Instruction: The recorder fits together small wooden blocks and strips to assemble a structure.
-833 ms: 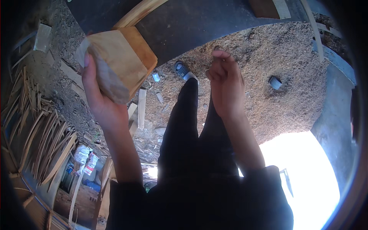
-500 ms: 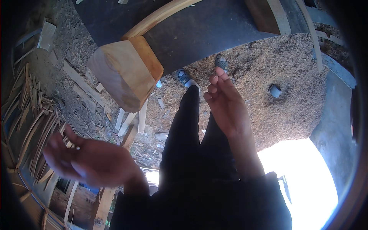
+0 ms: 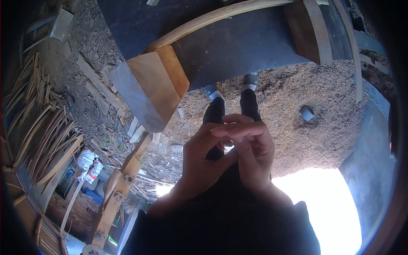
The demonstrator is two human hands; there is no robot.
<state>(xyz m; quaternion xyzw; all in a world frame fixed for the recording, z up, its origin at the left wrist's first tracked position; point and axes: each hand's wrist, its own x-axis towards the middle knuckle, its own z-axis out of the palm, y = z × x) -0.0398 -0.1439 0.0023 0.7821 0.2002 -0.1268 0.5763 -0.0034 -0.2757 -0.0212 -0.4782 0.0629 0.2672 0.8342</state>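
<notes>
In front of my dark-clothed legs, my left hand (image 3: 199, 157) and my right hand (image 3: 258, 163) meet and touch. The right fingers reach leftward over the left fingertips and partly cover them. My right thumb is bent in against its fingers. The left thumb stretches across to the right hand, leaving a gap between it and the left index finger. Both hands look closed in a pinch; anything between the fingertips is too small or too hidden to make out. Ahead to the left is a thick wooden block (image 3: 146, 87), next to a dark panel (image 3: 242, 46).
A long curved wooden strip (image 3: 212, 18) lies along the panel, and another block (image 3: 307, 32) stands at its right. Thin wood strips (image 3: 46, 136) are piled at left. Sawdust (image 3: 293, 131) covers the ground around a small grey cylinder (image 3: 306, 113). A bolted timber (image 3: 117, 197) rises lower left.
My left hand has come in from the far left to meet my right hand. The right hand has dropped slightly, its fingers turning leftward. The view has shifted a little.
</notes>
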